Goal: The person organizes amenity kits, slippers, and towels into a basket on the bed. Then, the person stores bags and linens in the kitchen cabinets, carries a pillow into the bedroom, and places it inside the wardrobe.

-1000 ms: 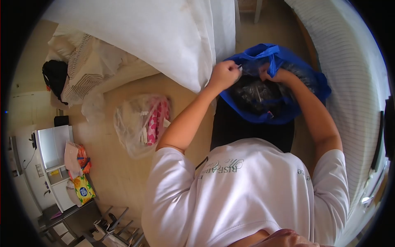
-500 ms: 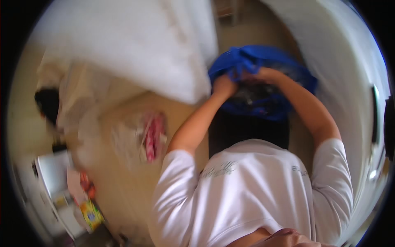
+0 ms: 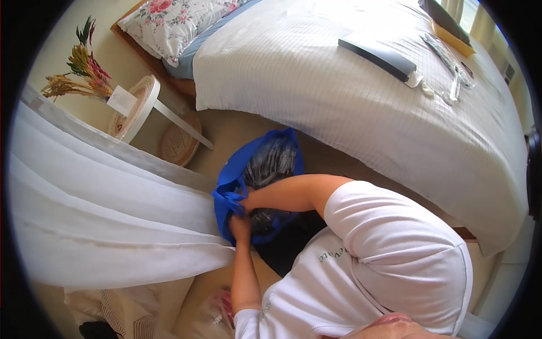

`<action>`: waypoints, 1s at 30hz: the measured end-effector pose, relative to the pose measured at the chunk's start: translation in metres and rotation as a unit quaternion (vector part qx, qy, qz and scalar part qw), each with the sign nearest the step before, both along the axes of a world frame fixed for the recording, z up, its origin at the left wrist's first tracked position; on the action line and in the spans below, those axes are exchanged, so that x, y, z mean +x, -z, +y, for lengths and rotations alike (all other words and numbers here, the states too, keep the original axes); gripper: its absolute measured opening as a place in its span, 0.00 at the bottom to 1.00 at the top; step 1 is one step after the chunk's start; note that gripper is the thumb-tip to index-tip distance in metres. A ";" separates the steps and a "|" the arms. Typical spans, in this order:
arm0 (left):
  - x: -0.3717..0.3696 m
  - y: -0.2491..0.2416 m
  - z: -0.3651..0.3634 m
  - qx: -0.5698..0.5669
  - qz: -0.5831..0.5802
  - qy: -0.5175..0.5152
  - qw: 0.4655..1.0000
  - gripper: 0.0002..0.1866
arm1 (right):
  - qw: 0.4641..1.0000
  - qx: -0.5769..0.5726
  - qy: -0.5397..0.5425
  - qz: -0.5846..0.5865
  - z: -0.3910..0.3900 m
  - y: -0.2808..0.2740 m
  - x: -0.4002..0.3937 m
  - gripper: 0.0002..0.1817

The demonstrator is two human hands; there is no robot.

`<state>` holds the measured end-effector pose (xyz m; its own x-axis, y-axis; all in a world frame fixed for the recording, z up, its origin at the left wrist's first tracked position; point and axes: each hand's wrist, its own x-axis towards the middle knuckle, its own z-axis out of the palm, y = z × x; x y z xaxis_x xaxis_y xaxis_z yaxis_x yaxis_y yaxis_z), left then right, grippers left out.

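Observation:
A blue bag [image 3: 232, 168] stands on the floor, holding dark, shiny plastic-wrapped contents [image 3: 274, 161]. Its handles form a bunched knot or loop [image 3: 228, 198] at the near left rim. My left hand [image 3: 240, 227] is closed at that rim, just below the loop. Reaching across from the right, my right hand [image 3: 247, 201] grips the bag beside the loop, close to the left one. Some fingertips of both hands are hidden by the blue fabric.
A bed with a white cover [image 3: 271, 73] rises beyond the bag, carrying a long dark box [image 3: 378, 58]. A white curtain [image 3: 113, 214] hangs at left, near a small round table [image 3: 148, 104] with dried flowers [image 3: 84, 70]. A plastic bag with something pink [image 3: 217, 311] lies nearby.
My view has swung round, so the bed and small table now show. Both hands stay at the bag's blue handles, and the bag now appears further left in view.

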<state>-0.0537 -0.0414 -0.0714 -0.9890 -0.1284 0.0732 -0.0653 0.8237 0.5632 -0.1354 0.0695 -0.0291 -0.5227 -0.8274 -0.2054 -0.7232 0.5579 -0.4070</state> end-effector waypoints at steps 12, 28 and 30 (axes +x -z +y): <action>0.014 -0.129 0.004 0.039 -0.150 0.121 0.981 0.20 | 0.720 -0.364 0.530 0.261 0.421 -0.270 0.144 0.09; 0.045 -0.267 0.297 0.626 -0.002 0.338 0.702 0.22 | 0.755 -0.546 0.338 -0.132 0.340 -0.247 0.202 0.28; 0.057 -0.264 0.299 0.601 0.001 0.345 0.721 0.23 | 0.718 -0.506 0.455 -0.147 0.363 -0.251 0.195 0.25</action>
<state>0.0034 0.2580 0.1922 -0.8480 0.4219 0.3207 0.1282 -0.4239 0.8966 0.0593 0.4326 0.2215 -0.9986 0.0247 0.0476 -0.0461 0.0565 -0.9973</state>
